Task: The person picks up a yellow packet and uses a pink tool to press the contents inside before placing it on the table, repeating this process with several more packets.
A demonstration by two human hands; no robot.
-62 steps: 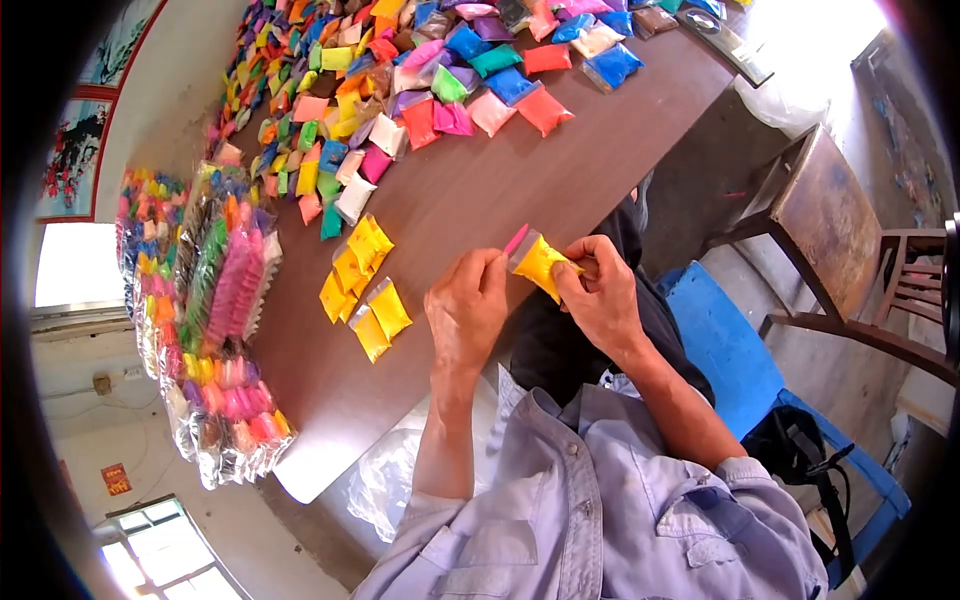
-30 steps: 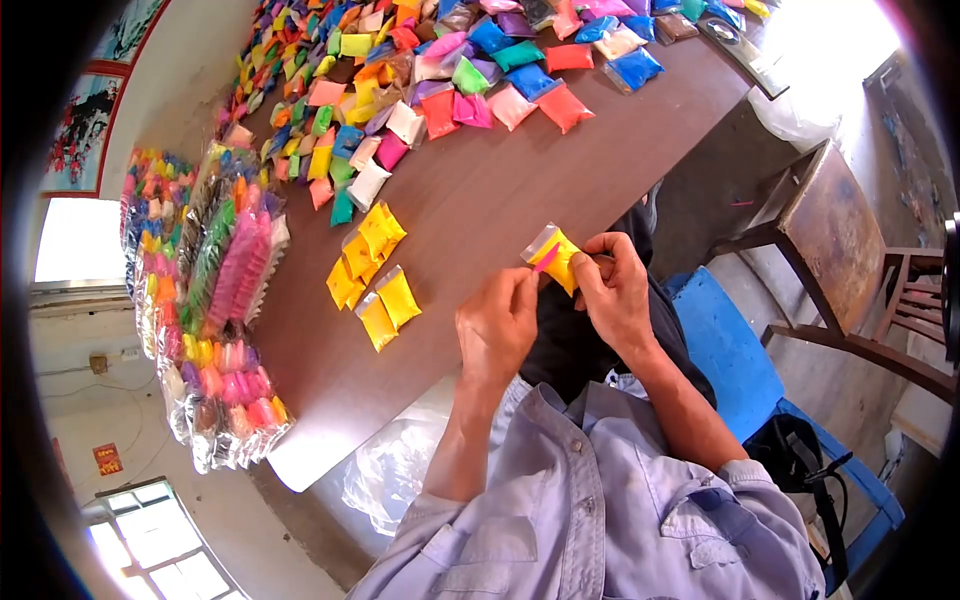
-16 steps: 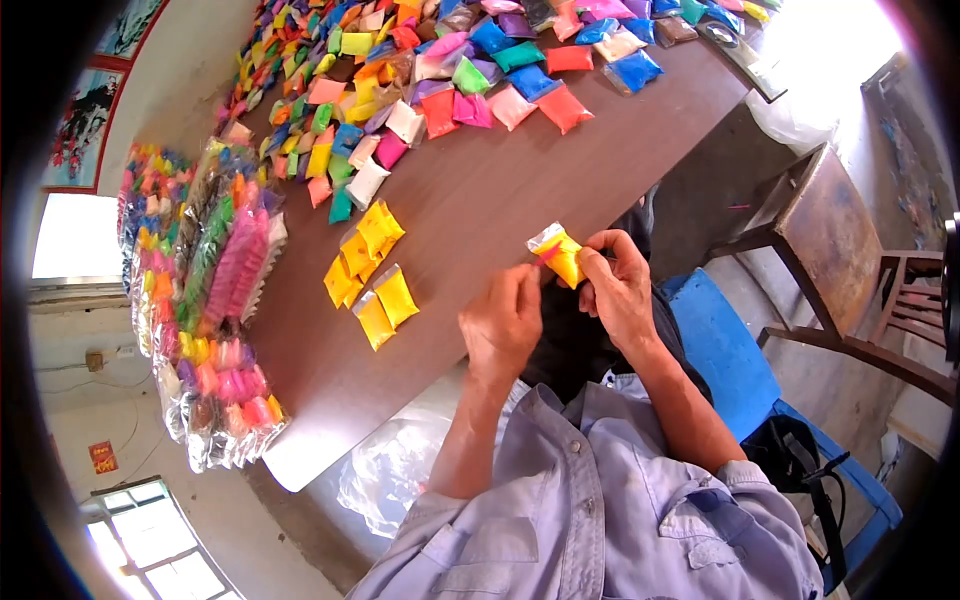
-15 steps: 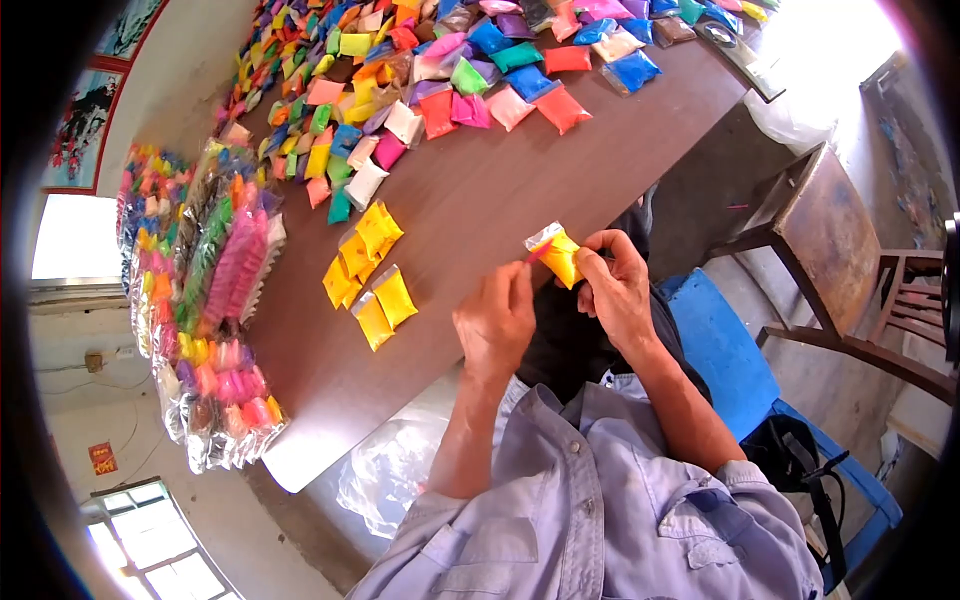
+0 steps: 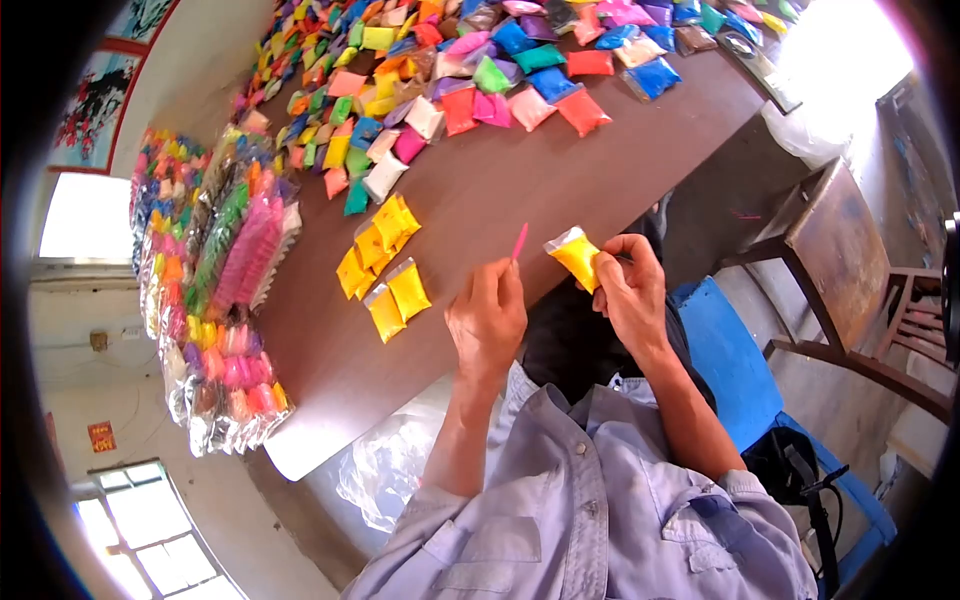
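In the head view my left hand (image 5: 487, 318) is closed around a thin pink stick (image 5: 520, 241), its pointed end sticking up above the fingers. My right hand (image 5: 630, 288) pinches a small clear packet of yellow material (image 5: 574, 258) by its lower right side. A gap separates the stick from that packet, and both are over the table's near edge. To the left of my left hand, a small group of similar yellow packets (image 5: 408, 288) lies on the brown table (image 5: 480, 185), some overlapping.
Many colourful packets (image 5: 490, 75) are heaped across the far side of the table. Large clear bags of packets (image 5: 240, 245) stand along the left edge. A blue seat (image 5: 735, 350) and a wooden chair (image 5: 835, 240) are at the right.
The pink stick was against the top of the yellow packet; now my left hand has drawn it away to the left. The packet looks flatter and shows more of its face. The view has shifted slightly.
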